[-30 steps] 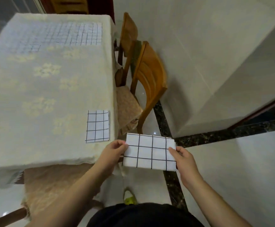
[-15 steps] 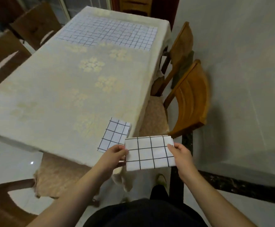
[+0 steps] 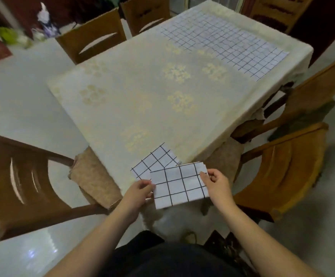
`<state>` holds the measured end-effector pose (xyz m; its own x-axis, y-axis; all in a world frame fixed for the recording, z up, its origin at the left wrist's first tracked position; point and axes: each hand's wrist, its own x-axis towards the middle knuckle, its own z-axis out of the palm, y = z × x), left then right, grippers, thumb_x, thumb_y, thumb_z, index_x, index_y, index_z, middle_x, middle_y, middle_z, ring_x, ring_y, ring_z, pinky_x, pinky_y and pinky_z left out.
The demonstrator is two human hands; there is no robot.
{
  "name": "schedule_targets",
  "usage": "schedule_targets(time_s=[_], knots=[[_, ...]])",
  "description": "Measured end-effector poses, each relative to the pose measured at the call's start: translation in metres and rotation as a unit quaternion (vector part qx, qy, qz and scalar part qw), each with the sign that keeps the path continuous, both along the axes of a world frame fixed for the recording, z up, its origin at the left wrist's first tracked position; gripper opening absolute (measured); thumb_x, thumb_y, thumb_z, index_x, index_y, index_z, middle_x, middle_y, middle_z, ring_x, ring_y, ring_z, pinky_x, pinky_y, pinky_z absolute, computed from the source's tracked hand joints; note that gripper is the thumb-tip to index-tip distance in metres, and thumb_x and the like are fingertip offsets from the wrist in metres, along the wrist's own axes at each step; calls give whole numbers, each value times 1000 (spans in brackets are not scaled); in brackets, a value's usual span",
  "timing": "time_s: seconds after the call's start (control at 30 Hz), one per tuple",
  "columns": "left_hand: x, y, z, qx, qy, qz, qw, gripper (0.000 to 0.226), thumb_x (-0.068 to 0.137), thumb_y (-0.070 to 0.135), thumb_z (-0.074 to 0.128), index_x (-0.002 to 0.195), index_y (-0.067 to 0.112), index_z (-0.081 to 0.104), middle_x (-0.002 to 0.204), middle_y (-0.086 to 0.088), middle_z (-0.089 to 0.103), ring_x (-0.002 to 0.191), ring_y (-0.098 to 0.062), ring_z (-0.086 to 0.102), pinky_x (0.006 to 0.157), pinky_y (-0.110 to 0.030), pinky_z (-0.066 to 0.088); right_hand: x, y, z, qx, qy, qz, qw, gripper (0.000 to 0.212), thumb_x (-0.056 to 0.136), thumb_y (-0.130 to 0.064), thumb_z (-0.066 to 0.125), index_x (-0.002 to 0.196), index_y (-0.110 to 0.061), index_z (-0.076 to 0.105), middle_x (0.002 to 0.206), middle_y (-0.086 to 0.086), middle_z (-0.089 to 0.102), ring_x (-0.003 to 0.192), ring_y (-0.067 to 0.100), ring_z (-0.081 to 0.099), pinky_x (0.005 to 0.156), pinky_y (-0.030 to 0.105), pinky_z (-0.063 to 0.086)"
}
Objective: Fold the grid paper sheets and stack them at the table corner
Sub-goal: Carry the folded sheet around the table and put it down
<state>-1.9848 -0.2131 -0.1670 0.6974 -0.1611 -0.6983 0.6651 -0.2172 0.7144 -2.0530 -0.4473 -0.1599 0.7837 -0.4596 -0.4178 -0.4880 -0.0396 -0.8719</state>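
Note:
A folded grid paper sheet (image 3: 179, 184) hangs in the air just off the near corner of the table. My left hand (image 3: 139, 191) pinches its left edge and my right hand (image 3: 217, 181) pinches its right edge. Its far edge overlaps a second folded grid sheet (image 3: 153, 159), which lies flat on the cream tablecloth (image 3: 142, 100) at that near corner. A large unfolded grid sheet (image 3: 224, 42) lies spread over the far end of the table.
Wooden chairs stand around the table: one at the near left (image 3: 22, 182), two at the right (image 3: 282, 172), two at the far left (image 3: 94, 41). Cushioned seats (image 3: 94, 174) poke out under the near corner. Glossy white floor surrounds everything.
The view has swung left, so the table now runs away to the upper right. The held folded sheet has come closer to the table corner and now overlaps the sheet lying there.

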Motion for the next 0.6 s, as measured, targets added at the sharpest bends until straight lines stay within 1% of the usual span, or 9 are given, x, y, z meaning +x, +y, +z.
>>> schedule_targets(time_s=[0.07,0.17,0.23,0.3,0.4,0.47,0.57,0.6], knots=[[-2,6,-7,3,0,32,999,14,90,16,65,102,9,62,86,-5,62,76,-17,58,64,-28,47,14,1,-6,-9,-2,29,1000,8,94,-28,60,98,-23,64,90,1,71,86,17,67,76,32,55],[1,15,-17,3,0,67,998,20,88,21,69,103,10,62,97,-10,63,85,-21,62,70,-30,52,39,3,-17,-26,13,64,998,16,93,-31,62,101,-18,65,91,2,71,87,18,66,78,36,54],[6,20,-22,-3,8,89,996,18,88,19,69,102,9,62,100,-13,63,88,-23,62,74,-31,54,55,7,-24,-44,22,78,996,24,91,-34,64,105,-14,65,94,3,70,90,19,65,82,38,53],[13,26,-27,-12,10,107,994,12,89,15,67,99,9,62,97,-12,63,87,-24,62,74,-31,54,69,11,-31,-63,30,90,994,28,90,-34,66,105,-11,65,93,2,68,89,17,63,80,33,51],[22,35,-34,-22,11,122,992,12,89,13,67,99,8,62,97,-13,63,86,-24,62,79,-34,56,87,20,-35,-87,30,115,989,23,90,-31,66,97,-9,65,82,2,65,79,17,60,69,26,45],[27,41,-38,-19,16,126,992,13,88,13,68,99,7,63,97,-14,65,86,-25,63,84,-39,57,98,26,-34,-105,31,139,984,20,91,-30,64,96,-10,65,82,2,65,78,16,60,65,21,43],[32,47,-44,-17,18,134,991,12,88,11,68,98,6,63,96,-14,65,86,-26,64,87,-43,56,112,34,-31,-124,30,162,979,12,93,-27,63,93,-15,61,82,-1,63,74,6,56,61,10,41],[34,48,-46,-19,18,135,990,11,88,10,68,97,6,62,94,-13,64,84,-25,63,86,-42,55,117,36,-31,-132,28,170,976,10,93,-26,63,93,-16,61,81,-2,62,73,4,55,60,9,40]])
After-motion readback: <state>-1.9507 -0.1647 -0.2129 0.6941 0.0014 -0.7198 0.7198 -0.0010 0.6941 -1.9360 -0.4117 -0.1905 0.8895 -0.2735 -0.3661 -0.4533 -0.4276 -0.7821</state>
